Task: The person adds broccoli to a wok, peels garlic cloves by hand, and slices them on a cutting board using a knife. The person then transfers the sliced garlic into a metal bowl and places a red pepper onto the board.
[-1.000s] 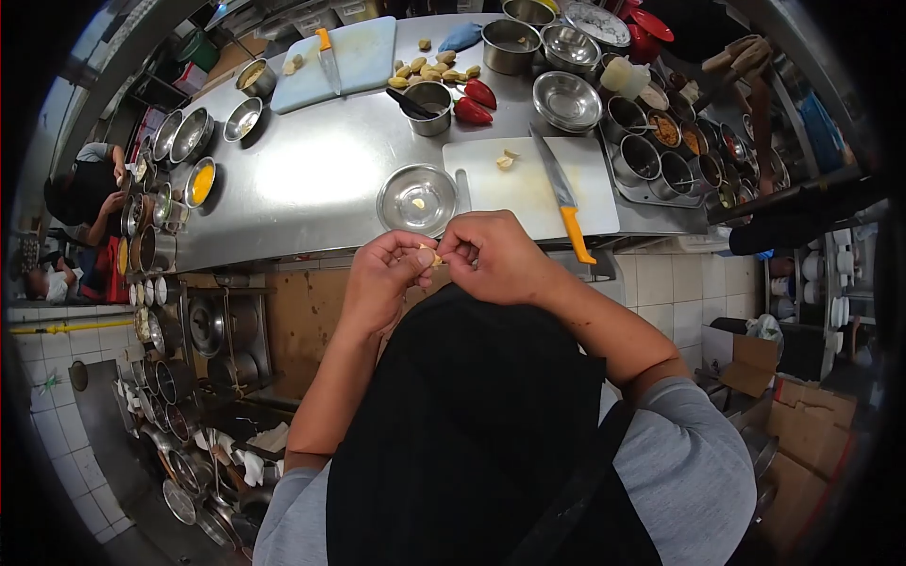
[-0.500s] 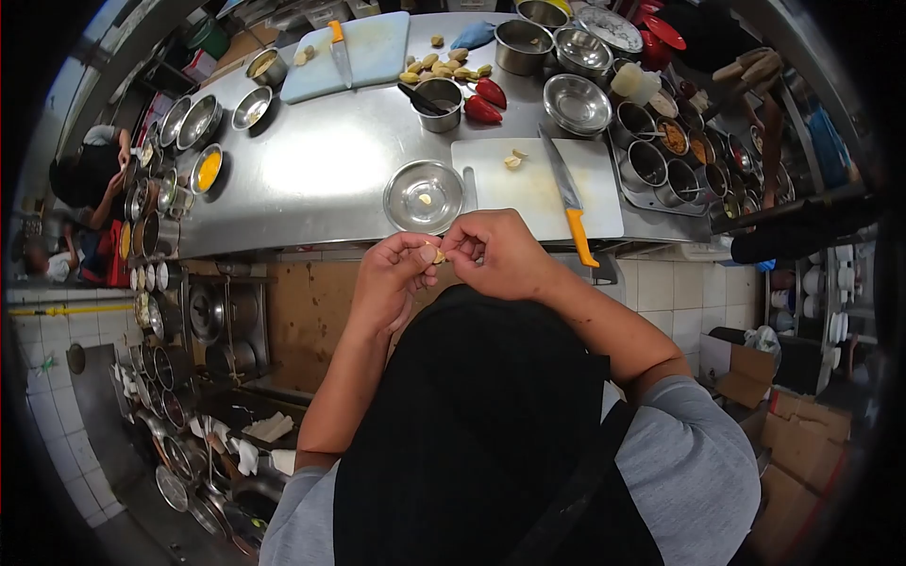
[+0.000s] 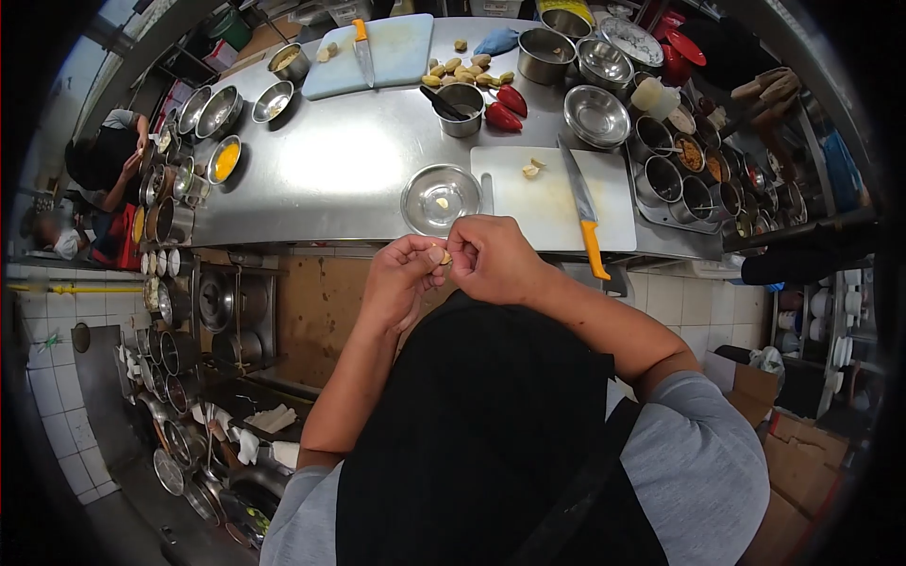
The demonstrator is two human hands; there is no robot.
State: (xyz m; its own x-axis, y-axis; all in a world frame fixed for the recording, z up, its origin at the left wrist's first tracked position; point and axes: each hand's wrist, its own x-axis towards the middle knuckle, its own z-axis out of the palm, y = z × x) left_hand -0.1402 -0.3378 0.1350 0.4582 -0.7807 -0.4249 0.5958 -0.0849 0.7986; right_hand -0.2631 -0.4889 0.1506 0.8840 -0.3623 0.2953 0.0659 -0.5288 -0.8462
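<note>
My left hand [image 3: 406,274] pinches a small pale garlic clove [image 3: 445,257] between thumb and fingertips, just in front of the table's near edge. Against the clove, my right hand [image 3: 495,259] has its fingers curled and pressed together. Beyond both hands is a steel bowl [image 3: 423,208] with one peeled clove [image 3: 442,203] in it. To its right, a white cutting board [image 3: 500,212] bears more garlic cloves [image 3: 532,168] and a large knife [image 3: 591,236] with an orange handle.
Farther back are a pot [image 3: 470,123], red peppers [image 3: 502,117], a bluish board [image 3: 406,57] with another knife [image 3: 362,52], and stacked bowls [image 3: 596,115]. Pots of ingredients [image 3: 661,179] line the right. A person [image 3: 109,160] stands at the far left.
The whole view has shifted, so the table and its contents appear farther right. Both hands stay together at the clove, with small finger movements.
</note>
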